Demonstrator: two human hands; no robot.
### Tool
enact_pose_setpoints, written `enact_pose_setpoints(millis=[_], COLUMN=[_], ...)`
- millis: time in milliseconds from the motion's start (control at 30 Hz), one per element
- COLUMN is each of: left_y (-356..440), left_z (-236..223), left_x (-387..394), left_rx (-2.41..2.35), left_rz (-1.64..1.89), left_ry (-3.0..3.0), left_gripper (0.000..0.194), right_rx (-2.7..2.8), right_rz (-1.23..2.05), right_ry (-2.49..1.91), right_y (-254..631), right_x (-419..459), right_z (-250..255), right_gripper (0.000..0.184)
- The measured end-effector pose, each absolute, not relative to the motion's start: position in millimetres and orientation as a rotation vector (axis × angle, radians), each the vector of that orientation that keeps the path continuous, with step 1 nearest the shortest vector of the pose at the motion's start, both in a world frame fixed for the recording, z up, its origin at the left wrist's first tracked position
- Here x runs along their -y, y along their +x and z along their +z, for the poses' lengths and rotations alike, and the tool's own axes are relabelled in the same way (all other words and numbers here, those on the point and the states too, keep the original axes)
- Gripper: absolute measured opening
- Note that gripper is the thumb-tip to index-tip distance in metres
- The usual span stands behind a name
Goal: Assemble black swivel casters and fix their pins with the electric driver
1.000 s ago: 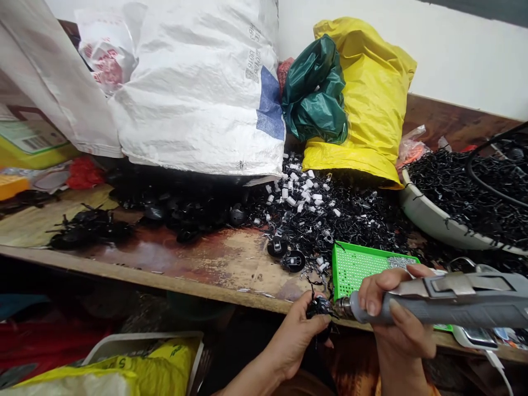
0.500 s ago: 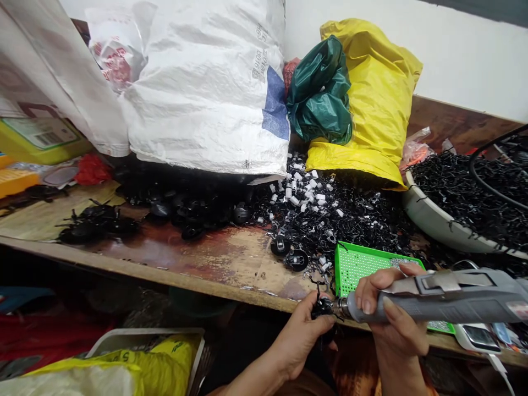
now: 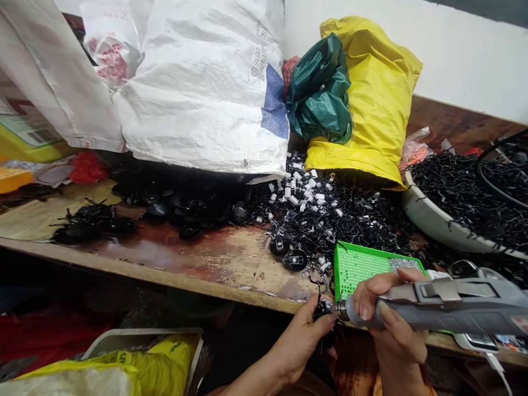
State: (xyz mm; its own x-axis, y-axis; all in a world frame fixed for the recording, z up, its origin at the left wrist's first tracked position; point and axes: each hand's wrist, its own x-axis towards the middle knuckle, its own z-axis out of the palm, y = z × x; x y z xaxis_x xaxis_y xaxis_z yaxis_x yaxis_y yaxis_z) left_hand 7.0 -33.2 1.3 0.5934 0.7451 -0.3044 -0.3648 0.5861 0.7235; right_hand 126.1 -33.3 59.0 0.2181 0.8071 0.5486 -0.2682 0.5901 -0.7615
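Observation:
My left hand (image 3: 299,338) is closed round a small black plastic part (image 3: 323,312) just off the table's front edge; the fingers hide much of it. My right hand (image 3: 394,313) grips a grey electric screwdriver (image 3: 449,305), held almost level. Its metal tip meets the black part; the exact contact point is too small to make out. Behind the right hand lies a green perforated tray (image 3: 358,267) with small metal pieces in its far right corner. Two round black parts with metal fittings (image 3: 296,259) rest left of the tray.
Small black parts (image 3: 363,220) and white pieces (image 3: 307,192) are heaped beyond the tray. A white sack (image 3: 202,93), a yellow bag (image 3: 375,104) and a green bag (image 3: 322,93) stand behind. At right is a full basin (image 3: 433,214). Below the table edge sits a bin (image 3: 198,352).
The screwdriver's rear end has dropped slightly, while its tip stays at the black part. Both hands remain nearly where they were. The view has shifted a little.

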Motion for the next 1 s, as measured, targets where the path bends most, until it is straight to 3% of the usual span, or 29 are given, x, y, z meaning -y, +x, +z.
enact_pose_setpoints(millis=[267, 567, 733, 867, 1000], left_y=[5, 8, 8, 5, -3], left_z=[1, -4, -8, -6, -7], left_x=[33, 40, 36, 33, 26], left_rx=[-0.657, -0.667, -0.685, -0.666, -0.753], left_rz=[0.663, 0.46, 0.49, 0.467, 0.569], left_ry=[0.663, 0.703, 0.613, 0.673, 0.672], left_gripper=[0.02, 0.02, 0.024, 0.026, 0.027], right_rx=[1.286, 1.538, 1.333, 1.386, 1.229], right_rz=[0.822, 1.012, 1.041, 1.054, 0.848], right_ry=[-0.559, -0.118, -0.395, -0.347, -0.669], right_y=[125, 130, 132, 147, 169], right_x=[35, 25, 23, 21, 9], right_z=[65, 60, 59, 63, 58], right_gripper=[0.038, 0.01, 0.031, 0.033, 0.037])
